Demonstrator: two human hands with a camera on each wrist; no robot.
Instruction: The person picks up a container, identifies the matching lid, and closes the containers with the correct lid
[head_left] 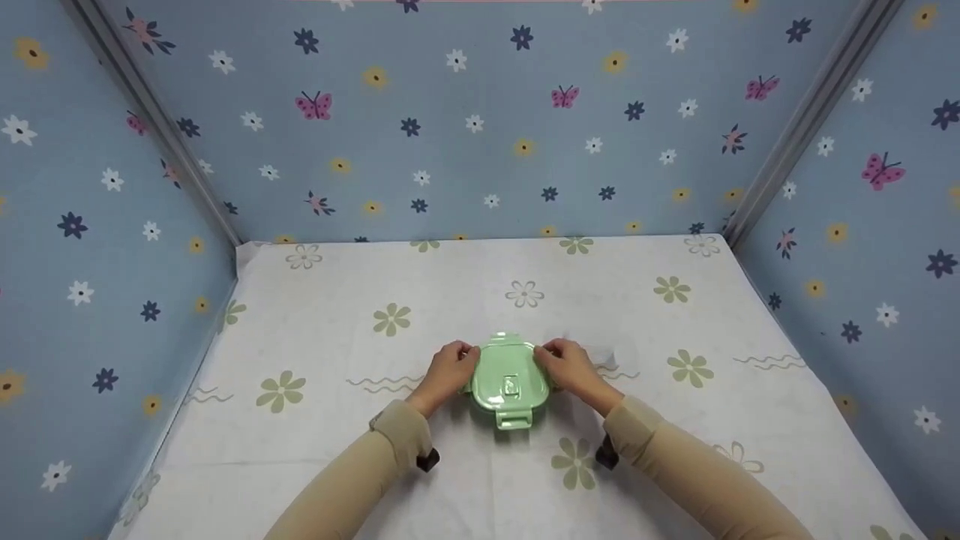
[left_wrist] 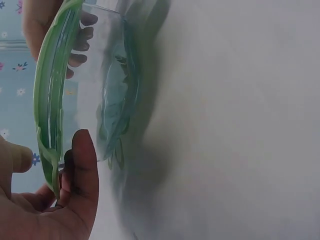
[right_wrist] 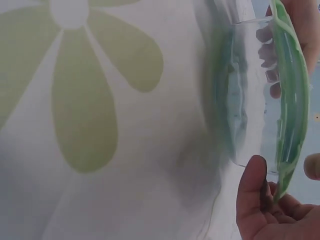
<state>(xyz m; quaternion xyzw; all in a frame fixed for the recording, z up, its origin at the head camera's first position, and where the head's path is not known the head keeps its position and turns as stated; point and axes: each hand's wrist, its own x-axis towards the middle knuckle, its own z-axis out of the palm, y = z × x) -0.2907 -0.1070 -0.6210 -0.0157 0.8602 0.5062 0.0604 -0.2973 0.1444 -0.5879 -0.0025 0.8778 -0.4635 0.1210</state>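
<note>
A food container with a light green clip lid (head_left: 510, 375) and a clear glass body (left_wrist: 92, 95) is in the middle of the cloth. Flaps stick out from the lid's edges; the near flap stands outward. My left hand (head_left: 452, 371) holds the lid's left side, fingers curled beneath the edge and thumb on the upper side. On the opposite side, my right hand (head_left: 566, 367) grips the lid the same way, its fingertips (right_wrist: 254, 167) beside the glass wall. Whether the glass base touches the cloth I cannot tell.
A white cloth (head_left: 322, 330) with green flowers covers the table. Blue patterned walls (head_left: 480, 150) enclose it at the back and both sides, with grey posts (head_left: 810, 112) in the corners. A pale translucent patch (head_left: 600, 355) lies behind the right hand.
</note>
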